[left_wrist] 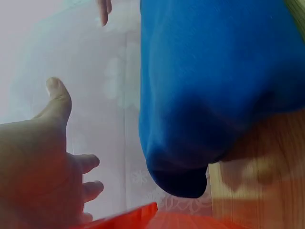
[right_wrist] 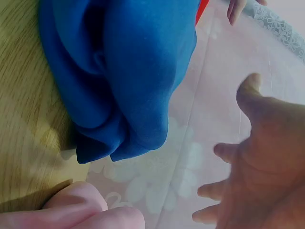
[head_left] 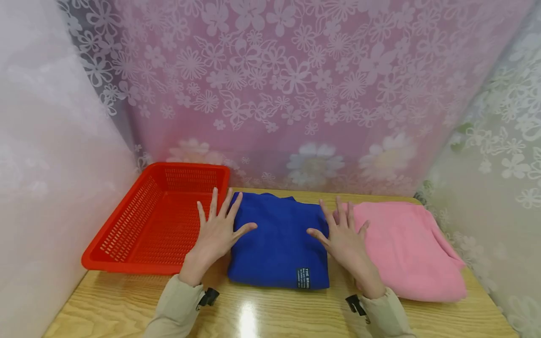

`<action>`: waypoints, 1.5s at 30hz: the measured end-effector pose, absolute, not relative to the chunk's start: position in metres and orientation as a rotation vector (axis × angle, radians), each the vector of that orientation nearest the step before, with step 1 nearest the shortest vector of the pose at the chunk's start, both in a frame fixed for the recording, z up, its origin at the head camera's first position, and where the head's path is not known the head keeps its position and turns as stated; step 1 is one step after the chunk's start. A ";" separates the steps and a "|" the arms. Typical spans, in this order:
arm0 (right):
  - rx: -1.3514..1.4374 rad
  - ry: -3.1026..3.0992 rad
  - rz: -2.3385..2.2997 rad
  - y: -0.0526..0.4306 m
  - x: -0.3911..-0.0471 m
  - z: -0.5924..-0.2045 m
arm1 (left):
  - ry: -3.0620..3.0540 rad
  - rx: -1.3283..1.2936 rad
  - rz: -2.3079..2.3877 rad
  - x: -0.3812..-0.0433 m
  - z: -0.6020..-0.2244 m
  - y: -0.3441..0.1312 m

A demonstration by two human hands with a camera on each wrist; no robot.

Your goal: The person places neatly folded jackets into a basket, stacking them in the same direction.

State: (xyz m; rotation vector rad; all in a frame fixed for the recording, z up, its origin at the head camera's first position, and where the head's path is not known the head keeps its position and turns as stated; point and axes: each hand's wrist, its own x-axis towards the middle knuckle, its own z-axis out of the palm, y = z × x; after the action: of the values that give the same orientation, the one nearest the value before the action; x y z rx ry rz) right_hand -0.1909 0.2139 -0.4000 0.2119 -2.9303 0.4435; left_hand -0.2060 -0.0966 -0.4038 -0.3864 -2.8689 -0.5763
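Note:
A folded blue garment [head_left: 279, 239] with a dark printed label [head_left: 303, 278] at its lower right lies on the wooden table. My left hand [head_left: 217, 237], fingers spread, hovers over its left edge, beside the red basket. On the other side my right hand [head_left: 344, 239] is spread over the gap between the blue garment and a folded pink garment [head_left: 405, 249]. Neither hand holds anything. In the left wrist view the left hand [left_wrist: 38, 167] is apart from the blue cloth [left_wrist: 214, 71]; the right wrist view shows the right hand [right_wrist: 267, 152] likewise apart from it.
A red perforated plastic basket [head_left: 156, 267] stands at the left of the table [head_left: 253, 314]. Pink flowered curtain [head_left: 287, 94] hangs behind the table, with pale sheets [head_left: 55, 155] at both sides. Dark straps [head_left: 207, 298] sit at the wrists.

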 end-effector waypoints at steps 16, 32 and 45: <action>0.259 -2.834 0.986 0.212 -0.187 -0.412 | -2.628 -0.546 -1.079 -0.197 -0.423 -0.072; 0.257 -2.917 1.434 0.220 -0.182 -0.447 | -2.672 -0.230 -1.305 -0.191 -0.471 -0.073; 0.104 -2.631 2.248 0.227 -0.185 -0.455 | -2.417 -0.072 -2.098 -0.191 -0.474 -0.081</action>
State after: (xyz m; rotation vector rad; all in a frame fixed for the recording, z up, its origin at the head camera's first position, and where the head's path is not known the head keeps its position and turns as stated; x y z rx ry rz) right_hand -0.1851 0.2266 -0.4552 0.1040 -2.6306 2.2479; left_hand -0.1911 -0.0815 -0.4736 -0.0720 -2.4174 -2.0976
